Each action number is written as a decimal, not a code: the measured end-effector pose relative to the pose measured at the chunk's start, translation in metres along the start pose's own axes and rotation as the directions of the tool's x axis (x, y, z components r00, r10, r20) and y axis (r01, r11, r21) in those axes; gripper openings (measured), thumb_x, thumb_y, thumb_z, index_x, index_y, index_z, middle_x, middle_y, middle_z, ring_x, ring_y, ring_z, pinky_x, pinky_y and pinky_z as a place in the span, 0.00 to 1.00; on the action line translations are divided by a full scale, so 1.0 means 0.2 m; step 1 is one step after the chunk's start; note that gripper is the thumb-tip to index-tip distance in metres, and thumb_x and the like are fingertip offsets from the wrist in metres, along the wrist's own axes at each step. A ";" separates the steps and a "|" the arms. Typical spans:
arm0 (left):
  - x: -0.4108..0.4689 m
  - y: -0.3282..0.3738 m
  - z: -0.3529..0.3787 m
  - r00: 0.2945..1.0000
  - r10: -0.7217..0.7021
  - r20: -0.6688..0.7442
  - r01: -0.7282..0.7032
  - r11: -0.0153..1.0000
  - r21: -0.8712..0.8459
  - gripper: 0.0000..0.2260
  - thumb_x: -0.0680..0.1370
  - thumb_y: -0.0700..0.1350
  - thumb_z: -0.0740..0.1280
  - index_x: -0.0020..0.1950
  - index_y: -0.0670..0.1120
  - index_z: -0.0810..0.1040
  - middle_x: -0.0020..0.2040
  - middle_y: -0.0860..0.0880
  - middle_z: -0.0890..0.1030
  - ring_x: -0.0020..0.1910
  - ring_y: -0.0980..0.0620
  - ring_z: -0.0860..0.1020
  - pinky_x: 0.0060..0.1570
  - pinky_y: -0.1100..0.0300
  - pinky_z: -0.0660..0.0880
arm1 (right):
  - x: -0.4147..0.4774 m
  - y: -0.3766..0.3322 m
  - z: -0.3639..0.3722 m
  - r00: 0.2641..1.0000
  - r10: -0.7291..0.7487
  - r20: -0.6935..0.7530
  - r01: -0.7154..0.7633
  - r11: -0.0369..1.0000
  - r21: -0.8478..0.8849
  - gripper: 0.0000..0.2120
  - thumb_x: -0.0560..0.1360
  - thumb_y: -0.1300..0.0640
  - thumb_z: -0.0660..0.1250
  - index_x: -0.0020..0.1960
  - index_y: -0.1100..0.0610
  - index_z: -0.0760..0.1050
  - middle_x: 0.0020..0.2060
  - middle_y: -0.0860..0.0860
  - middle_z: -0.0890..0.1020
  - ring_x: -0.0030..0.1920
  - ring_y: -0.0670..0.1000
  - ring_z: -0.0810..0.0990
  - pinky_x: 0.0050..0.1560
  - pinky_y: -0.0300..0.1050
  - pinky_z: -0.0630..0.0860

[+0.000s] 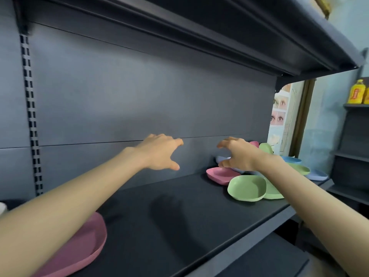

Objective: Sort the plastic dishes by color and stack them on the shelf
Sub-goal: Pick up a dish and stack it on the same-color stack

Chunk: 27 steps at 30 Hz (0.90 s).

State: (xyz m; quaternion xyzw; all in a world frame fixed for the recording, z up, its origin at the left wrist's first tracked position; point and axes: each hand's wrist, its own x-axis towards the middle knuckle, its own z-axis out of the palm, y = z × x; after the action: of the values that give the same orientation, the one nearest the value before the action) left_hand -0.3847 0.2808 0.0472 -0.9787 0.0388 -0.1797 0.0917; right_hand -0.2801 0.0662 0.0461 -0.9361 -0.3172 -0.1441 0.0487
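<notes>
The shelf [179,216] is the biggest thing here, a dark board running below both my hands. Most of it under and between my fingers is bare, so I judge the sorting barely begun. The upper shelf [219,37] hangs well clear above my fingers. The back panel [119,106] stands just beyond my fingertips, near but apart. The board's front edge runs beneath my forearms, so a dish dragged back toward me could slip off there.

The heap of dishes [299,169] lies below and to the right of my right fingers. Pink, green and blue are mixed, overlapping and partly tilted, and they reach the shelf's right end, where a blue dish [317,174] sits close to the corner. None of it is sorted by colour.

One large pink dish [83,246] lies alone well to the left of my left fingers and back toward me, under my forearm. It may be the start of a pink stack, though I see only the one.

Just below my right fingers are a green dish [247,187] and a smaller pink dish [219,174]. A pale dish [221,158] lies partly hidden behind my thumb.

My left hand [159,152] hovers with fingers spread wide, holding nothing. My right hand [237,154] hovers over the heap with fingers apart and slightly crooked, gripping nothing that I can see.
</notes>
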 end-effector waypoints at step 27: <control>1.34 0.37 0.85 0.987 -0.058 0.153 0.126 0.866 -0.485 0.31 0.72 0.56 0.72 0.71 0.50 0.65 0.67 0.49 0.72 0.66 0.51 0.69 0.63 0.55 0.69 | 0.81 1.27 0.58 0.976 0.000 0.219 -0.024 0.994 0.106 0.28 0.71 0.48 0.72 0.67 0.55 0.70 0.62 0.53 0.76 0.61 0.54 0.74 0.58 0.44 0.69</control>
State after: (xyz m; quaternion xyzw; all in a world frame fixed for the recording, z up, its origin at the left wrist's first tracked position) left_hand -0.0778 0.2065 -0.0315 -0.9802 0.0305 -0.1021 -0.1669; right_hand 0.0251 -0.0204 -0.0149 -0.9441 -0.3224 -0.0223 0.0650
